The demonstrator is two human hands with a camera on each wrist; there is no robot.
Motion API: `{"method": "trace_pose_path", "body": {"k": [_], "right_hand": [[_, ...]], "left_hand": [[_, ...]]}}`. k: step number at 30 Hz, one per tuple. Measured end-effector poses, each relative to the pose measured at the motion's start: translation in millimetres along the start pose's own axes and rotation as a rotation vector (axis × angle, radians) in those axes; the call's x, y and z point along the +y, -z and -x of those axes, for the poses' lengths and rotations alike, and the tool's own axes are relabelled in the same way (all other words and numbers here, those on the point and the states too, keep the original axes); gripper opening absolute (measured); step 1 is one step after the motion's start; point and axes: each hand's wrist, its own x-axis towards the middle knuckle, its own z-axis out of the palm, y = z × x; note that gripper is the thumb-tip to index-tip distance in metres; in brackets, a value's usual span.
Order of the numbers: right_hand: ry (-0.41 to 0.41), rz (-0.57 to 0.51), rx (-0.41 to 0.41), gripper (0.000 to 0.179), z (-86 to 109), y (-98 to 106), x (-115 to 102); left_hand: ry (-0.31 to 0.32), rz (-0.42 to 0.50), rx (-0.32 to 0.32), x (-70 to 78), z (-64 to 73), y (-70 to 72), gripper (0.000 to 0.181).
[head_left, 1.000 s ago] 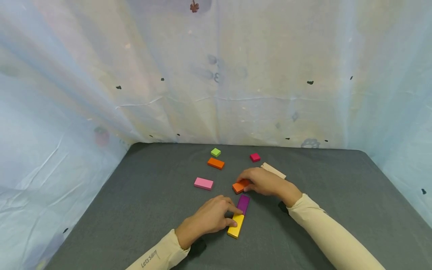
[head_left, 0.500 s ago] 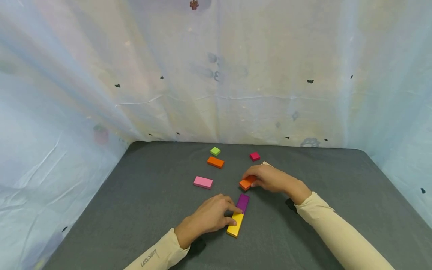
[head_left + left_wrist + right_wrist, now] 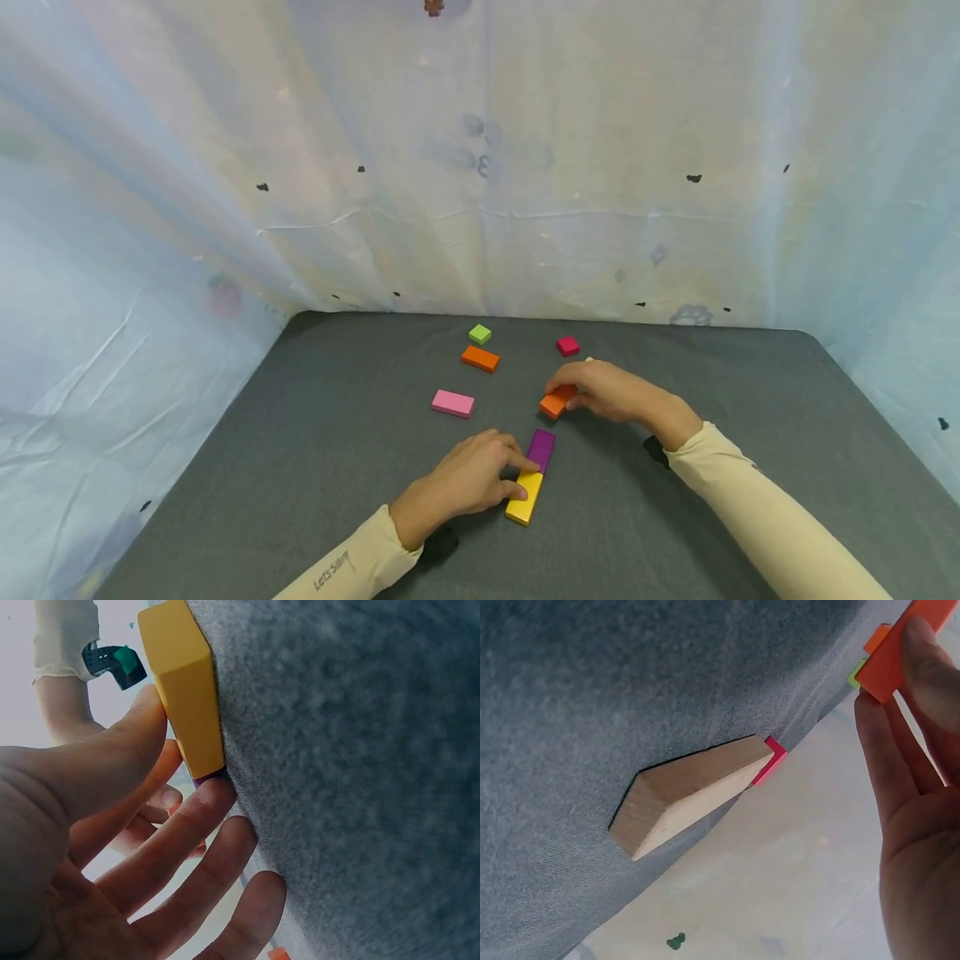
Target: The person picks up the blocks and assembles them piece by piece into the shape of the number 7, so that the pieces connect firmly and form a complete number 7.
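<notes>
In the head view a yellow block (image 3: pixel 523 500) and a purple block (image 3: pixel 542 450) lie end to end on the dark cloth. My left hand (image 3: pixel 472 475) rests at their left side, thumb on the yellow block and index fingertip near the seam. The left wrist view shows the other fingers extended beside the yellow block (image 3: pixel 187 697), reaching down to the cloth. My right hand (image 3: pixel 611 392) pinches an orange block (image 3: pixel 555 404) between thumb and fingers, just beyond the purple one. In the right wrist view, this orange block (image 3: pixel 892 664) appears tilted.
A pink block (image 3: pixel 453 404), another orange block (image 3: pixel 480 359) and a small green block (image 3: pixel 480 334) lie left of the right hand. Beyond it is a small red block (image 3: pixel 568 346). A plain wooden block (image 3: pixel 694 795) is mostly hidden behind that hand in the head view.
My right hand has moved right and slightly away from me with the orange block, covering more of the plain wooden block. The left hand has stayed at the yellow and purple blocks.
</notes>
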Motion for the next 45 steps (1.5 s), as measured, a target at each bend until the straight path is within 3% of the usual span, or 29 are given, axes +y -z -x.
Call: {"method": "trace_pose_path", "body": {"k": [21, 45], "right_hand": [[0.078, 0.002, 0.001, 0.031, -1.0, -5, 1], [0.084, -0.048, -0.055, 0.031, -1.8, -14, -6]], "left_hand": [[-0.009, -0.020, 0.009, 0.8, 1.2, 2.1, 0.036], [0.017, -0.014, -0.007, 0.8, -1.7, -0.7, 0.036]]}}
